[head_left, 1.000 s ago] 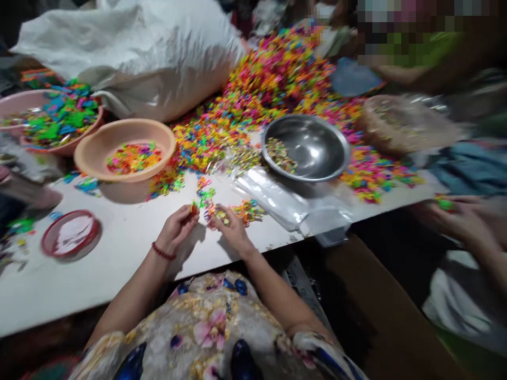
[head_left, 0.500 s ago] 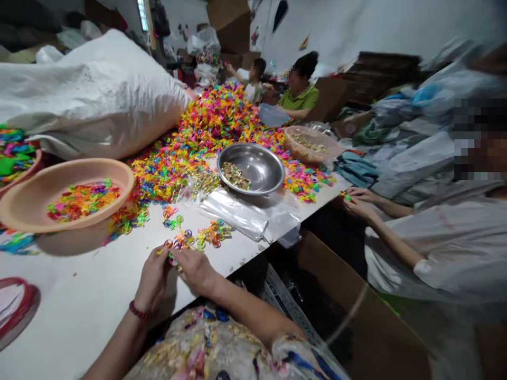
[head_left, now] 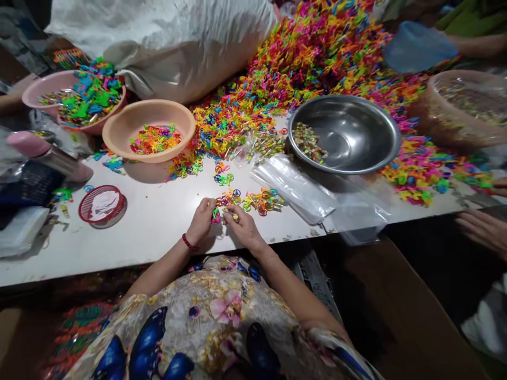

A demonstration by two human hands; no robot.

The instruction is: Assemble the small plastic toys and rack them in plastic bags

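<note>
Near the table's front edge, my left hand [head_left: 201, 224] pinches a small plastic toy [head_left: 215, 215] with green and pink wheel-like parts. My right hand [head_left: 244, 228] is close by on the right, its thumb and fingers closed around a tiny yellowish-beige piece [head_left: 235, 217]. A small gap shows between the two hands. Just beyond the fingertips lies a loose row of similar coloured wheeled toys [head_left: 263, 200]. Small beige and coloured pieces [head_left: 309, 142] lie in the left side of a steel bowl [head_left: 360, 137].
A large heap of coloured plastic toys [head_left: 312, 58] covers the table's back, beside a white sack [head_left: 190, 47]. Clear plastic bags [head_left: 295, 187] lie right of my hands. An orange basin [head_left: 148, 108], a red basket [head_left: 121, 203] and a pink-capped bottle [head_left: 59, 158] stand left. Co-workers' hands show at right.
The view has swung down and left, showing more of the table's left side. My hands stay close together over the table edge; the right has drawn slightly away from the left.
</note>
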